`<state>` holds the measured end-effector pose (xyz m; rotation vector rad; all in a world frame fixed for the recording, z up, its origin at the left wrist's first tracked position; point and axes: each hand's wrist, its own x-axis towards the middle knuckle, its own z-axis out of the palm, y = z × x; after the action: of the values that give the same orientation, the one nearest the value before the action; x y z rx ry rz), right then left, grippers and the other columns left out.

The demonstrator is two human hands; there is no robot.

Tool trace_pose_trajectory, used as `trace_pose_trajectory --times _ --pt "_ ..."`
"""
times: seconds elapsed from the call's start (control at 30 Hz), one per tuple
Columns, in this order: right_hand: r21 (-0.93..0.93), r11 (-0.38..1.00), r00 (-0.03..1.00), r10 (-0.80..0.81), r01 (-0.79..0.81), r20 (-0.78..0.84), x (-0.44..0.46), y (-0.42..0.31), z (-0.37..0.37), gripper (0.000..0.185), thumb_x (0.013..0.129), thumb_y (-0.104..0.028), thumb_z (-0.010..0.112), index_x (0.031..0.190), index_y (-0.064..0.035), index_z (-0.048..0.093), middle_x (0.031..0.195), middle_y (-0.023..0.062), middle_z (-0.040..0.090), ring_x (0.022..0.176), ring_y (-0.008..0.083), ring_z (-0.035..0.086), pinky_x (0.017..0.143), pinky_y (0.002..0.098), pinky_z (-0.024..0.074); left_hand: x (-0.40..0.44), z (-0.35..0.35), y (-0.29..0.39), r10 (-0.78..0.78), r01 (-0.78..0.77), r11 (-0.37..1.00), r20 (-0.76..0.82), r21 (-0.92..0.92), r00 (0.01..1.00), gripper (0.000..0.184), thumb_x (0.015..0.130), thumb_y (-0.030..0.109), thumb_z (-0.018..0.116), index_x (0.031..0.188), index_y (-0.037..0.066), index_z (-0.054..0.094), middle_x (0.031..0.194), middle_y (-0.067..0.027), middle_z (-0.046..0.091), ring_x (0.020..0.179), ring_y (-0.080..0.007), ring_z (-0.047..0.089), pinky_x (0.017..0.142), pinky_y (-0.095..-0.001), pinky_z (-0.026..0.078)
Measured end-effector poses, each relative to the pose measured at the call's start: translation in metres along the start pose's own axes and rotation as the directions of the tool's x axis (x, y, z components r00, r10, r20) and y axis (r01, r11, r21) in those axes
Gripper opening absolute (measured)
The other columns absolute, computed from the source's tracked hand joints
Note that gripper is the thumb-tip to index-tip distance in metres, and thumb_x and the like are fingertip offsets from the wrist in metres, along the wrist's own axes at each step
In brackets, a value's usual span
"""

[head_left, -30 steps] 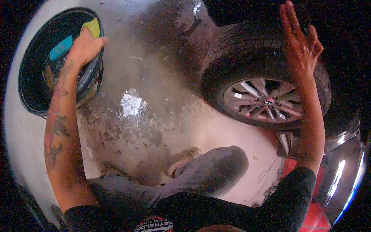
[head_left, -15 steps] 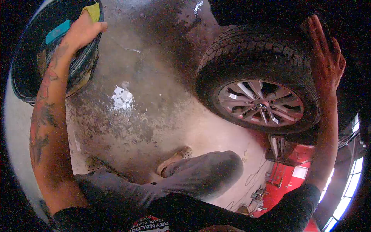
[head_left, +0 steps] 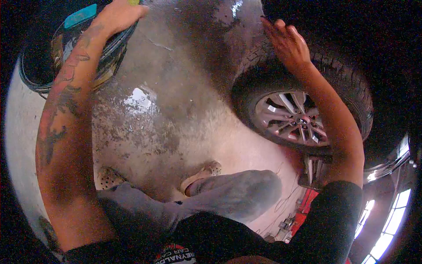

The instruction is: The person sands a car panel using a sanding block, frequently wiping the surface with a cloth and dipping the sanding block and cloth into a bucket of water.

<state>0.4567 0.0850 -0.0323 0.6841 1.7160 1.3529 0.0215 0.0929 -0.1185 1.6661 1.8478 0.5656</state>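
My left hand (head_left: 119, 16) is closed on a yellow cloth (head_left: 133, 2) at the top edge of the view, over the rim of a dark bucket (head_left: 33, 72). Inside the bucket, a teal object (head_left: 80, 16) lies just left of my left wrist. My right hand (head_left: 288, 46) is raised beside the upper tread of a large tire (head_left: 246, 86), its fingers stretched out with nothing between them. Whether it touches the tread cannot be made out. My right forearm crosses in front of the tire and part of its silver wheel (head_left: 292, 119).
Wet, stained concrete floor (head_left: 176, 101) lies between the bucket and the tire. My bent legs (head_left: 233, 193) and tan clogs (head_left: 200, 176) are below. Red equipment (head_left: 303, 209) stands at the lower right, near thin cables on the floor.
My right hand has swept left across the top of the tire, from its far right side. My left hand has moved up and right with the yellow cloth, now partly out of view.
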Motion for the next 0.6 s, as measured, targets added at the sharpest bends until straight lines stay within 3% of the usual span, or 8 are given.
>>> trace_pose_trajectory --times 0.03,0.07,0.17,0.3,0.37,0.47,0.53,0.6 --pt "-0.188 0.981 0.989 -0.08 0.056 -0.123 -0.003 0.007 -0.023 0.071 0.083 -0.021 0.055 0.15 -0.0218 0.033 0.156 -0.005 0.032 0.117 0.0191 0.043 0.085 0.0314 0.0396 0.002 0.002 0.0 -0.021 0.022 0.999 -0.026 0.047 0.999 0.084 0.081 0.035 0.067 0.138 -0.015 0.03 0.128 -0.0361 0.051 0.123 -0.0432 0.051 0.103 -0.0423 0.042" --pt "-0.27 0.957 0.989 -0.13 0.107 -0.066 -0.013 0.022 -0.024 0.075 0.081 -0.019 0.056 0.152 -0.0225 0.031 0.158 -0.0048 0.028 0.119 0.0207 0.043 0.088 0.0324 0.0405 0.001 -0.004 0.004 -0.027 0.028 0.999 -0.033 0.04 0.999 0.084 0.081 0.035 0.067 0.138 -0.015 0.03 0.128 -0.0361 0.051 0.123 -0.0432 0.051 0.103 -0.0423 0.042" --pt "-0.052 0.998 0.995 -0.013 0.018 0.1 -0.041 0.094 -0.106 0.081 0.078 -0.017 0.059 0.153 -0.0227 0.028 0.161 -0.006 0.021 0.121 0.0201 0.043 0.088 0.0316 0.0411 -0.004 -0.016 0.011 -0.109 0.102 0.993 0.128 0.06 0.986 0.083 0.083 0.037 0.066 0.137 -0.016 0.031 0.13 -0.0364 0.049 0.124 -0.0427 0.05 0.104 -0.0419 0.042" --pt "-0.063 0.998 0.999 -0.029 0.031 0.026 -0.049 0.088 -0.079 0.087 0.075 -0.014 0.06 0.154 -0.0212 0.026 0.162 -0.0065 0.014 0.122 0.0203 0.042 0.086 0.0302 0.0418 -0.001 -0.007 0.005 -0.063 0.056 0.994 0.076 0.093 0.995 0.084 0.082 0.038 0.066 0.137 -0.015 0.032 0.13 -0.0359 0.05 0.124 -0.0426 0.051 0.104 -0.0427 0.042" --pt "-0.126 0.992 0.972 -0.01 -0.02 -0.236 -0.035 0.051 -0.045 0.087 0.074 -0.012 0.06 0.154 -0.0196 0.026 0.161 -0.0055 0.017 0.12 0.0206 0.043 0.086 0.0309 0.042 -0.003 -0.01 0.003 -0.071 0.065 0.993 0.056 0.099 0.996 0.084 0.082 0.039 0.066 0.137 -0.015 0.033 0.13 -0.0355 0.05 0.124 -0.0427 0.051 0.103 -0.0428 0.043" --pt "-0.22 0.975 0.977 -0.084 0.04 -0.194 -0.004 0.013 0.006 0.075 0.074 -0.01 0.059 0.147 -0.0163 0.039 0.158 -0.0041 0.025 0.118 0.0214 0.043 0.086 0.0319 0.0414 -0.009 -0.019 0.007 -0.082 0.076 0.996 0.133 0.051 0.988 0.087 0.081 0.04 0.067 0.139 -0.014 0.031 0.132 -0.0341 0.05 0.124 -0.0418 0.051 0.104 -0.0422 0.043" --pt "-0.268 0.961 0.98 -0.121 0.075 -0.159 0.004 0.012 -0.01 0.07 0.074 -0.009 0.059 0.143 -0.0147 0.045 0.157 -0.0033 0.029 0.118 0.0218 0.044 0.087 0.0324 0.0412 -0.01 -0.018 0.008 -0.085 0.079 0.996 0.126 0.049 0.988 0.086 0.082 0.04 0.067 0.14 -0.013 0.032 0.133 -0.0327 0.049 0.125 -0.0408 0.05 0.105 -0.0414 0.041" --pt "0.049 0.996 0.994 -0.074 0.078 -0.078 0.007 0.016 -0.042 0.064 0.077 -0.01 0.059 0.139 -0.0138 0.049 0.156 -0.0043 0.03 0.117 0.0215 0.044 0.086 0.0324 0.0412 -0.011 -0.017 0.007 -0.079 0.076 0.996 0.101 0.036 0.992 0.086 0.081 0.04 0.067 0.14 -0.013 0.032 0.134 -0.0327 0.048 0.126 -0.0407 0.049 0.106 -0.0413 0.041"
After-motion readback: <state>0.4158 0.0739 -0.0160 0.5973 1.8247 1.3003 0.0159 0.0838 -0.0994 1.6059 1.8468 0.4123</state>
